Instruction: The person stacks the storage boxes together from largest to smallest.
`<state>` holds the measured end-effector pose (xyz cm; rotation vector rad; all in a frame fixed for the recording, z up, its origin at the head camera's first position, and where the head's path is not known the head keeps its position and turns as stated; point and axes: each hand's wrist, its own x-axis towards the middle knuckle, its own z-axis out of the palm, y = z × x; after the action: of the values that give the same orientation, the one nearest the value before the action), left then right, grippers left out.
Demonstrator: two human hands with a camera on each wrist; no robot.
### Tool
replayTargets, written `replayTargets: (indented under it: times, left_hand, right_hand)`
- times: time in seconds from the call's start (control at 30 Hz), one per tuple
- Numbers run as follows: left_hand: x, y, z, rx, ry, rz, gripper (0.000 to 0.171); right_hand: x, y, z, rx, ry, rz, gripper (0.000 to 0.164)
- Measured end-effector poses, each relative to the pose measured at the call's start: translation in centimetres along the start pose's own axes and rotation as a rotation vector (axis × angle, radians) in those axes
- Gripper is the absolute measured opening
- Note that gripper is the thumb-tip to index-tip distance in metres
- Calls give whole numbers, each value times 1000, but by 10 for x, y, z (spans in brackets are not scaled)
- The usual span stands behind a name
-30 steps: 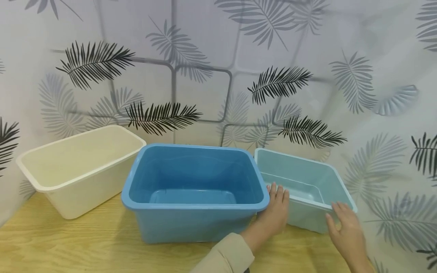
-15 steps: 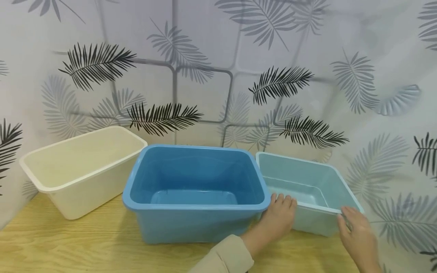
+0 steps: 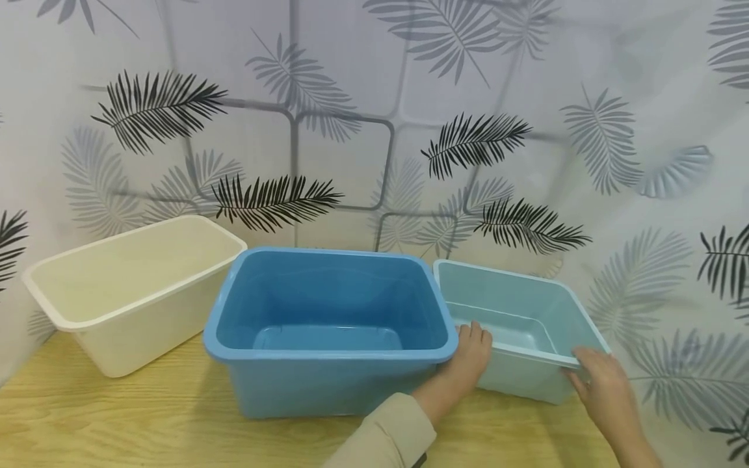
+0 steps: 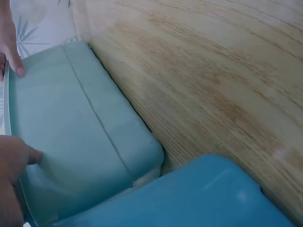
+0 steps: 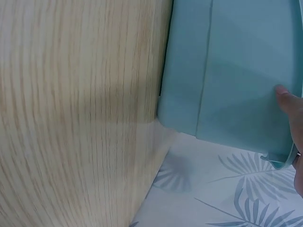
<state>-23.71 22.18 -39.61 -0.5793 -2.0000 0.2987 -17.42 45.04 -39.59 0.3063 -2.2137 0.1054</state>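
Note:
A light teal plastic bin [image 3: 503,318] stands at the right of the wooden table. My left hand [image 3: 468,357] grips its front rim near the left corner, fingers over the edge. In the left wrist view, the thumb of that left hand [image 4: 12,175] presses the bin's outer wall [image 4: 66,118]. My right hand [image 3: 605,390] holds the same rim at the right front corner. The right wrist view has the thumb of the right hand [image 5: 293,125] against the outer wall. The inside of the bin shows no contents.
A larger blue bin [image 3: 333,383] stands close on the left, its rim beside my left hand. Farther left is a cream bin [image 3: 158,331], turned at an angle. A leaf-patterned curtain [image 3: 351,162] hangs behind the wooden table [image 3: 146,416].
The teal bin has shifted slightly towards me. My right thumb, apart from the wall earlier, now touches it. My left fingers have moved a little nearer with the rim.

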Motion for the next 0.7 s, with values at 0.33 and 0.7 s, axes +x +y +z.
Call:
replayTargets:
  times: [0.33,0.7]
  left_hand:
    - [8,-5,-10,-78,-288,97,17]
    - [16,-8,-19,-230,-398,67,15]
  right_hand:
    - [8,5,-3,-9,-52,49,25]
    - [6,3,-12,-43,-60,79,24]
